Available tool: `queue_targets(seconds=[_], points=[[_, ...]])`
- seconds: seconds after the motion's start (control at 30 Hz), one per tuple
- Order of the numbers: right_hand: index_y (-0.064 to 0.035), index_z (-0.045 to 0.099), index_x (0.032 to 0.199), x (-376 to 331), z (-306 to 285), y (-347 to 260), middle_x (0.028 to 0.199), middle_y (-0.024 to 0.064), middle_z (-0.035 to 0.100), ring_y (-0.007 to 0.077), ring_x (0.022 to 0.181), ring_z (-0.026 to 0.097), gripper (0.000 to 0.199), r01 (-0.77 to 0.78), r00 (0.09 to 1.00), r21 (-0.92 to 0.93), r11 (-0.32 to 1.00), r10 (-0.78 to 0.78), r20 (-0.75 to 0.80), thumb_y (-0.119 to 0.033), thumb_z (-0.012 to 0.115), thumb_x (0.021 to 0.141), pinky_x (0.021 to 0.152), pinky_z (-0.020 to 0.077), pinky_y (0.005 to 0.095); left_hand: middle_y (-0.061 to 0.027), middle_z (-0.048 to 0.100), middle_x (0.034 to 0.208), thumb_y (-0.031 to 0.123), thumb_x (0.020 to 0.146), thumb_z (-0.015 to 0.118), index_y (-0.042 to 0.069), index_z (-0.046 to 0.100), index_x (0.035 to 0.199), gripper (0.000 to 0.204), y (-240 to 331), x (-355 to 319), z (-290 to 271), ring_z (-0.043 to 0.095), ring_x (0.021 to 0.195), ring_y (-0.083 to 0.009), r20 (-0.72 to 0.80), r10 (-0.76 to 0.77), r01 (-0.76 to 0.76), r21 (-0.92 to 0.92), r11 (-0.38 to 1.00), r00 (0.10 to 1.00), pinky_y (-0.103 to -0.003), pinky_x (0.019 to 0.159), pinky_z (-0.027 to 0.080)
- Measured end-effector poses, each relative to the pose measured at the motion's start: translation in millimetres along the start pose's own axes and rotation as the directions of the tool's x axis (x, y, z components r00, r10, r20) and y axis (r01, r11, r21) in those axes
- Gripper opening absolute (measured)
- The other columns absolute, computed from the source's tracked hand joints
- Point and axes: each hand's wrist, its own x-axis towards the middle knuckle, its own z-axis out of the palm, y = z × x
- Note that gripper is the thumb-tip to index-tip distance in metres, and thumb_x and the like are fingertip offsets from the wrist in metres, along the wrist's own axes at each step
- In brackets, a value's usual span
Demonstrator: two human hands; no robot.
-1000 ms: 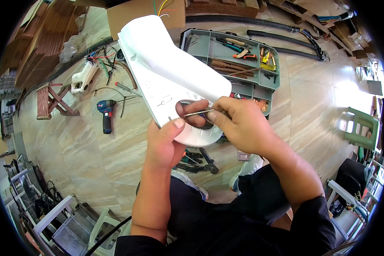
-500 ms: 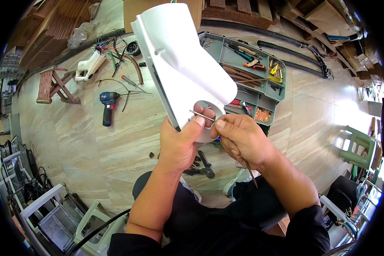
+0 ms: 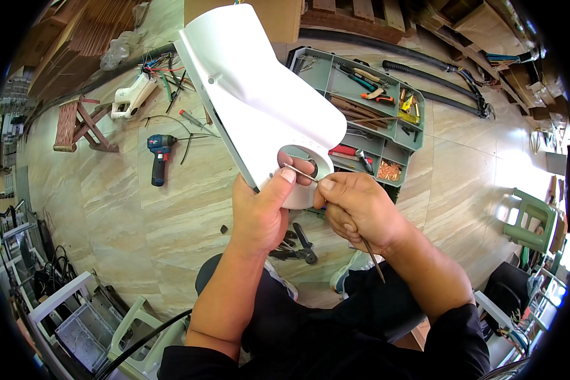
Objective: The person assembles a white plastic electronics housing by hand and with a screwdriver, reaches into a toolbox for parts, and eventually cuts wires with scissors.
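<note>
A large white plastic housing (image 3: pixel 253 82) with a rounded handle loop fills the upper middle, dark along its left edge. My left hand (image 3: pixel 263 209) grips it at the loop, thumb on top and fingers showing through the opening. My right hand (image 3: pixel 364 209) pinches a thin metal rod-like tool (image 3: pixel 375 259); its tapered rear end sticks out below the palm. The slender front end crosses the loop's opening and meets my left thumb. What exact kind of tool it is, I cannot make out.
A grey-green toolbox (image 3: pixel 418 130) with pliers, rods and copper bits stands beyond my right hand. On the floor at left lie a cordless driver (image 3: pixel 160 158) and a screwdriver (image 3: pixel 190 118), near a folding stool (image 3: pixel 85 126). Another white housing (image 3: pixel 133 98) has loose wires. Black tools (image 3: pixel 304 244) lie below my hands.
The white housing has shifted left and tilted slightly, now covering more of the brown tube on the floor. My left hand moved a little left with it; my right hand stays nearly in place.
</note>
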Motion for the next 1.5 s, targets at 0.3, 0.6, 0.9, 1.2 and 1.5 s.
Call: queue_targets(seconds=[0.3, 0.6, 0.9, 1.2, 1.5], points=[[0.0025, 0.057, 0.089, 1, -2, 1, 0.047, -0.0026, 0.04, 0.0054, 0.035, 0.032, 0.03, 0.001, 1.0, -0.008, 1.0, -0.001, -0.025, -0.023, 0.047, 0.101, 0.034, 0.0255, 0.0219, -0.0129, 0.064, 0.1, 0.01, 0.088, 0.062, 0.004, 0.055, 0.106, 0.02, -1, 1, 1, 0.059, 0.088, -0.0166, 0.015, 0.003, -0.004, 0.02, 1.0, 1.0, -0.034, 0.083, 0.05], [0.0017, 0.064, 0.086, -12, -15, -27, 0.056, 0.0038, 0.057, 0.0075, 0.046, 0.048, 0.042, 0.151, 0.977, -0.611, 0.777, -0.211, -0.028, -0.031, 0.042, 0.102, 0.046, 0.0359, 0.0224, -0.0116, 0.064, 0.096, 0.01, 0.089, 0.062, 0.004, 0.055, 0.104, 0.018, 2, 5, -5, 0.06, 0.085, -0.0174, -0.003, 0.035, -0.035, -0.008, 0.999, 0.999, -0.033, 0.081, 0.05], [-0.0051, 0.057, 0.089, -55, -68, -47, 0.065, -0.0008, 0.044, 0.008, 0.06, 0.044, 0.029, 0.71, 0.655, -0.016, 0.704, -0.668, -0.353, -0.029, 0.047, 0.103, 0.052, 0.0349, 0.0208, -0.0149, 0.066, 0.098, 0.01, 0.089, 0.062, 0.003, 0.056, 0.104, 0.018, 5, 8, -10, 0.063, 0.086, -0.0196, -0.023, 0.092, -0.092, 0.021, 0.996, 0.995, -0.035, 0.08, 0.052], [-0.0005, 0.058, 0.105, -16, -31, 12, 0.085, 0.0067, 0.059, 0.0169, 0.075, 0.058, 0.033, 0.479, 0.853, 0.236, 0.845, -0.386, -0.35, -0.032, 0.047, 0.103, 0.068, 0.0517, 0.0318, -0.0186, 0.065, 0.105, 0.011, 0.089, 0.062, 0.004, 0.055, 0.106, 0.02, 4, 0, -2, 0.065, 0.089, -0.0223, -0.049, 0.045, -0.048, -0.059, 0.997, 0.998, -0.039, 0.083, 0.054], [0.0007, 0.057, 0.106, -12, -27, 17, 0.088, 0.0074, 0.059, 0.0175, 0.079, 0.059, 0.033, 0.462, 0.861, 0.227, 0.857, -0.373, -0.345, -0.031, 0.048, 0.103, 0.071, 0.053, 0.0329, -0.0213, 0.065, 0.107, 0.01, 0.089, 0.062, 0.004, 0.054, 0.107, 0.021, 4, -4, 2, 0.066, 0.091, -0.0233, -0.035, 0.026, -0.028, -0.059, 0.998, 0.999, -0.039, 0.084, 0.054]])
